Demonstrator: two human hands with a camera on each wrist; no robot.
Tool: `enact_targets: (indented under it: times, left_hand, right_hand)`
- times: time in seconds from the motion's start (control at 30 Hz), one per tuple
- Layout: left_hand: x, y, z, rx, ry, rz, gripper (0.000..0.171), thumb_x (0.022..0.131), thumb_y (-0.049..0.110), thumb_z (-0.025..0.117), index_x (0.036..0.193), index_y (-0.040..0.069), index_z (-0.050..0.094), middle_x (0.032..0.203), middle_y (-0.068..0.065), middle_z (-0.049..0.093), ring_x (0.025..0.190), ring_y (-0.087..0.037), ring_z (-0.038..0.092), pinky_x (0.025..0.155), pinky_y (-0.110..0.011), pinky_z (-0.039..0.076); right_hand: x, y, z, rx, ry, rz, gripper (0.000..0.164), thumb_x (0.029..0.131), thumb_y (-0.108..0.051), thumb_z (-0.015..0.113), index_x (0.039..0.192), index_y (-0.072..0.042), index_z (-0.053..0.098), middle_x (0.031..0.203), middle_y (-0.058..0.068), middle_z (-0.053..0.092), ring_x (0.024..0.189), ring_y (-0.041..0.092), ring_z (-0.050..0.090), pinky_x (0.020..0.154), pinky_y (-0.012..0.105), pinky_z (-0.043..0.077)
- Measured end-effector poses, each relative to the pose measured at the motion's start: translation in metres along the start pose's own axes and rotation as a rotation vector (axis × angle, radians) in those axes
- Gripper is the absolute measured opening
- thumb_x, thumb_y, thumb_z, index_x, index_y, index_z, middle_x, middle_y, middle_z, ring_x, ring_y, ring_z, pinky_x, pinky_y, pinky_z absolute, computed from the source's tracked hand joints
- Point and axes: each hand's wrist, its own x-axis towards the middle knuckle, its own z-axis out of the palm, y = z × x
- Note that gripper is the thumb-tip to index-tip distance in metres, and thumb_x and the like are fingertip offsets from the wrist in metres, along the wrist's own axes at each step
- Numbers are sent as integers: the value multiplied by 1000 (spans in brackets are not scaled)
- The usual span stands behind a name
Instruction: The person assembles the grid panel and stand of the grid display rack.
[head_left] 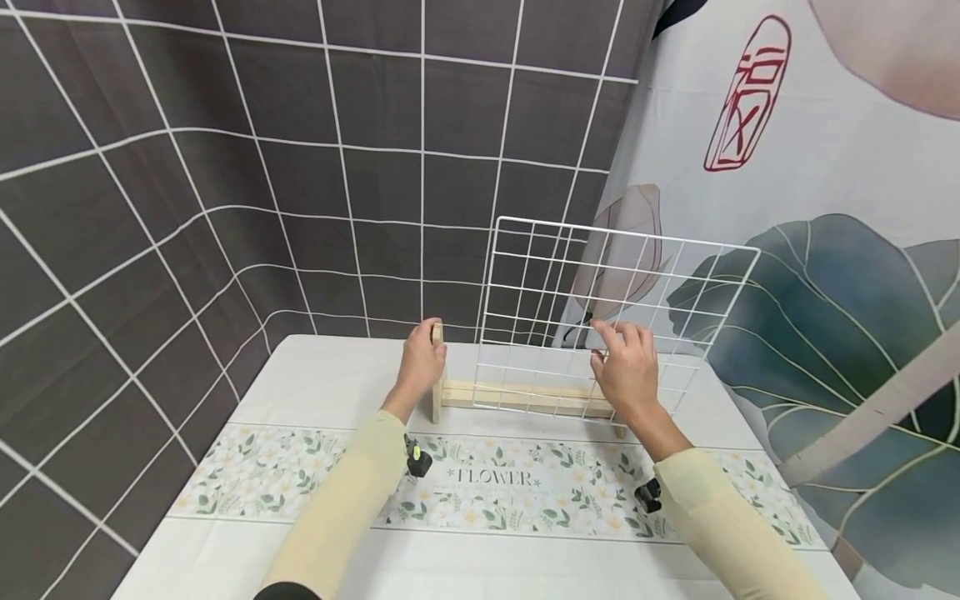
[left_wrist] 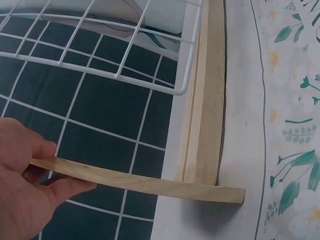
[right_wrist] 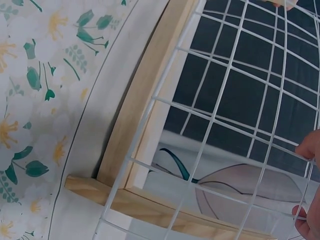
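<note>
A pale wooden stand [head_left: 457, 393] sits toward the back of the table, with a long rail between two upright end boards. My left hand [head_left: 422, 357] grips the upper part of the left end board [left_wrist: 145, 182], thumb on one side and fingers on the other. My right hand [head_left: 630, 367] pinches the wires of a white wire grid panel [head_left: 626, 234], which stands tilted above the rail. In the left wrist view the panel's near corner hangs apart from the left board. The right wrist view shows the wires crossing in front of the right end board [right_wrist: 150, 207]; whether they touch it I cannot tell.
The table has a white cover [head_left: 322, 379] with a floral band [head_left: 300, 467] marked FLOWER in front of the stand. A dark cloth with white grid lines [head_left: 382, 183] hangs behind and at the left. A leaf-patterned cloth [head_left: 810, 325] hangs at the right.
</note>
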Motion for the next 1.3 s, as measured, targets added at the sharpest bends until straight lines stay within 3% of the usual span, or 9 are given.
enact_targets:
  times: [0.77,1.3]
  left_hand:
    - [-2,3,6,31,-7,17,50,93,0,62,142,3,51,136,-25,60,127,-43,59,109,-53,49]
    - [-3,1,7,32,-5,27,50,94,0,61,143,3,50,137,-25,59,128,-43,58,111,-52,48]
  right_hand:
    - [-1,2,0,9,-2,1,54,75,0,82,126,-11,67,112,21,62,111,45,54,89,60,49]
    - [34,-3,-18,-3,101,-73,50,74,0,80,121,-9,68,108,24,63,103,47,55,85,57,50]
